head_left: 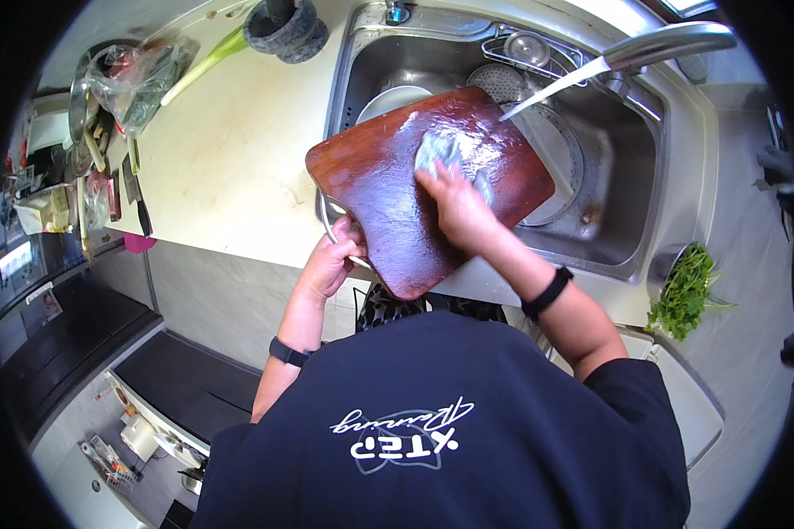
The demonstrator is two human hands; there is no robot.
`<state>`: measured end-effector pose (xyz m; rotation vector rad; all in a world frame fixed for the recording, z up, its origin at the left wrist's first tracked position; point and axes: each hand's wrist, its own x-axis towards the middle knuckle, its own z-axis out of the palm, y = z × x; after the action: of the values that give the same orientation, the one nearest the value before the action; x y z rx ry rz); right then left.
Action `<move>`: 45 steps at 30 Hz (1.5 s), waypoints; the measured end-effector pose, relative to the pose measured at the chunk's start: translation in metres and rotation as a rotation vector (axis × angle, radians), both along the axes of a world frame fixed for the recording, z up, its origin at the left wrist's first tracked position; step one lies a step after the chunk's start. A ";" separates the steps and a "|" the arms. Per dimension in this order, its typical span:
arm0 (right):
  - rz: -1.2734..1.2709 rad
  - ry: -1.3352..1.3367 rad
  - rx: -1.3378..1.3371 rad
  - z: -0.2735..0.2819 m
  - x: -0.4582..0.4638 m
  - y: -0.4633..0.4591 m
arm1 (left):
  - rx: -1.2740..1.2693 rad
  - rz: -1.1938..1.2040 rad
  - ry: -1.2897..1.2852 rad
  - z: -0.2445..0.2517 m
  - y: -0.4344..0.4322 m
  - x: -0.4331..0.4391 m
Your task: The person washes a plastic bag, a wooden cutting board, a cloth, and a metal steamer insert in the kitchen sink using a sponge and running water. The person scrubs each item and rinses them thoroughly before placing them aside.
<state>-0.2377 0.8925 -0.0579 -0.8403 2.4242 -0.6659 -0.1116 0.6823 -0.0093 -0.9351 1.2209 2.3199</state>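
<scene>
A reddish-brown wooden cutting board [397, 198] with a wet, shiny face is tilted over the near side of the steel sink [618, 254]. My left hand [334, 261] grips the pale metal handle [329, 228] at the board's left end. My right hand [460, 205] presses a wet, light-coloured cloth [437, 151] on the board; its fingers are slightly blurred. From the faucet's spray head [668, 46] water runs onto the board's upper right edge. Behind the board, partly hidden, a white bowl or plate [397, 99] and a large round dish [562, 165] lie in the sink.
A stone mortar [284, 36] and a leek [205, 66] are at the back of the counter [238, 152]. Plastic bags [135, 79] and a black-handled kitchen knife [143, 215] lie at its left end. Leafy greens [685, 291] in a metal bowl stand right of the sink.
</scene>
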 end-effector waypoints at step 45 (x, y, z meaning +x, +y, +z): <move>0.037 -0.289 -0.589 0.006 -0.020 0.076 | -0.438 -0.290 0.104 0.170 0.065 -0.087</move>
<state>-0.2576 0.9682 -0.0520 -0.9234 1.9641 -1.4178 -0.1990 0.7470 0.1605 -0.7099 1.8224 1.9310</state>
